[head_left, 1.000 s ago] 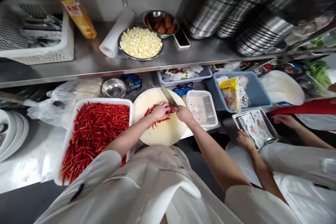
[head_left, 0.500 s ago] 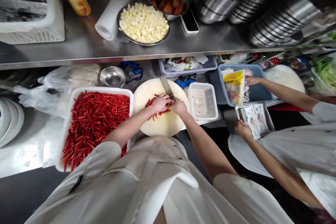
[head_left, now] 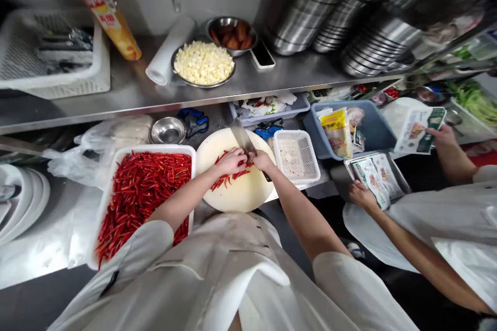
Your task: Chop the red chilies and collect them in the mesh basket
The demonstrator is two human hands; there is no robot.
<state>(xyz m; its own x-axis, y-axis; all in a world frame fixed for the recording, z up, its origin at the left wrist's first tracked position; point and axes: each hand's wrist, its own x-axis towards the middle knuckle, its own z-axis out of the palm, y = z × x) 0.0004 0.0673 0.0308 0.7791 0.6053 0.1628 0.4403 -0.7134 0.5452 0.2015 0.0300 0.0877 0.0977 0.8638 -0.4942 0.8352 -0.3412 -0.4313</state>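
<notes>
On a round cutting board [head_left: 240,200] lie some thin red chilies [head_left: 222,182]. My right hand [head_left: 262,161] is wrapped around the handle of a kitchen knife, whose broad blade [head_left: 242,137] points away from me over the board. Close beside the blade, my left hand [head_left: 232,161] presses down on chilies with curled fingers, which partly hide them. A white tray heaped with red chilies [head_left: 151,186] stands left of the board. Just to its right is a white perforated basket [head_left: 297,178] with small bits in it.
A co-worker's hands hold a printed packet [head_left: 417,129] and a metal tray [head_left: 399,176] at right, near a blue bin [head_left: 373,129]. Above the worktop, a steel shelf [head_left: 116,101] carries a bowl of chopped pale pieces [head_left: 204,62], a phone [head_left: 263,56] and stacked metal bowls [head_left: 298,20].
The view has tilted up, showing more of the shelf. Both my hands remain at the board with the knife. The co-worker's far hand has moved right from the blue bin with a packet.
</notes>
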